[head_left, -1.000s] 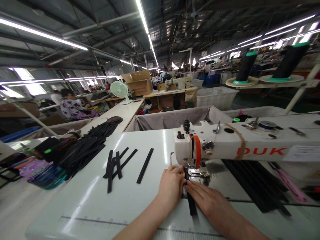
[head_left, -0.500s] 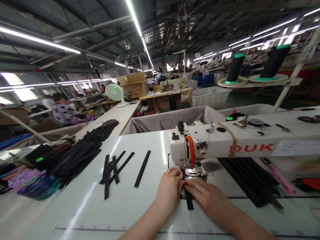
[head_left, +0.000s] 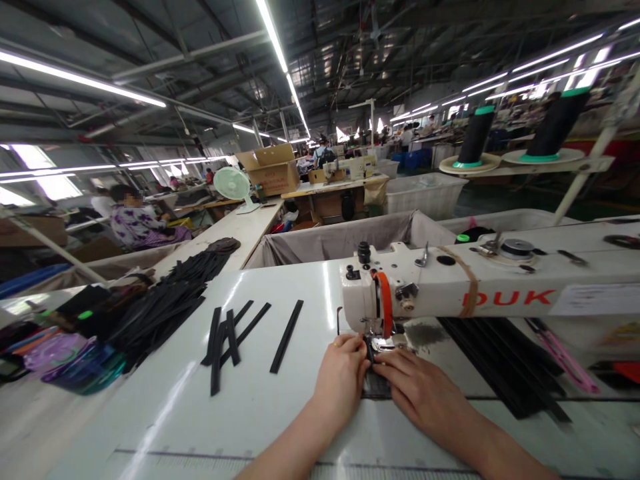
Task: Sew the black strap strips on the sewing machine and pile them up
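Stitching seems in hand: the left hand (head_left: 341, 375) curls its fingers and the right hand (head_left: 423, 387) lays its own close together at the black strip (head_left: 370, 349) between them, any pinch unclear, just before the sewing machine (head_left: 435, 293), calling for steady, straight guiding.

We see long white tube lights (head_left: 83, 79) beneath a dark metal ceiling (head_left: 215, 50), bright rectangular windows (head_left: 63, 187), 1 long cream-topped table (head_left: 253, 228).
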{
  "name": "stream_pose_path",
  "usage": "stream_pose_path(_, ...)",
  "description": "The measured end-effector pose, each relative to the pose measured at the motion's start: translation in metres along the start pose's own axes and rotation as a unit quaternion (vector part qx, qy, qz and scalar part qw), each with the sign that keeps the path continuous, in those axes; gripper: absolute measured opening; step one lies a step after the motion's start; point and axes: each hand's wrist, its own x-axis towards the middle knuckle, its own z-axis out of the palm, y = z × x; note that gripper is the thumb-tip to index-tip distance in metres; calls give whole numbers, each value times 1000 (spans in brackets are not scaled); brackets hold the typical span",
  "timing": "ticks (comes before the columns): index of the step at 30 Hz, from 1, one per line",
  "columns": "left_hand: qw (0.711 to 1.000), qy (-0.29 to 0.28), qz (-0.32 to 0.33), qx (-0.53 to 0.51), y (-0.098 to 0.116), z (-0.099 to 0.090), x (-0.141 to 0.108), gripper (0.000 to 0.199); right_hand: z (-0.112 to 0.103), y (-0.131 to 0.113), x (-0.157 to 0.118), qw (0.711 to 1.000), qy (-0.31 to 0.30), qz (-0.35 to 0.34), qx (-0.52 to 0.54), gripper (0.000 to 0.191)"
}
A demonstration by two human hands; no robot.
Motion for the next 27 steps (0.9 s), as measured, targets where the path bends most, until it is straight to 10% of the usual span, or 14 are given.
stream_pose_path(27,999,17,16,41,2,6,1,24,8,3,6,996,4,17,-87,28)
